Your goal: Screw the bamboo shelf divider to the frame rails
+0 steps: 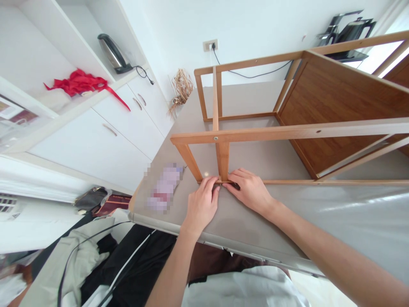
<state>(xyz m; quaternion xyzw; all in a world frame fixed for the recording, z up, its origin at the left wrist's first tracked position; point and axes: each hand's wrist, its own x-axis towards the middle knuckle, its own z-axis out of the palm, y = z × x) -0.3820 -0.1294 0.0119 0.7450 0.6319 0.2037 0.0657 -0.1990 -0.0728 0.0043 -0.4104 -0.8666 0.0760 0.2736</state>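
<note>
A grey table (265, 221) filled the middle of the view, and on it lay a wooden frame (287, 132) of pale rails with a darker brown panel (332, 111) on its right side. White cupboards (96, 140) ran along the left wall, a red cloth (78, 82) and a kettle (111, 53) sitting on the shelf above them. A bundle of dry straw (181, 87) leaned at the table's far corner. Down at the near rail, both hands were in! The left hand (202, 204) pressed its curled fingers against the foot of the short upright post (223, 160), and the right hand (251, 189) met it from the other side, fingertips pinched on a small dark thing (235, 186) too hidden to name. A blurred item (164, 187) lay just left of the hands.
</note>
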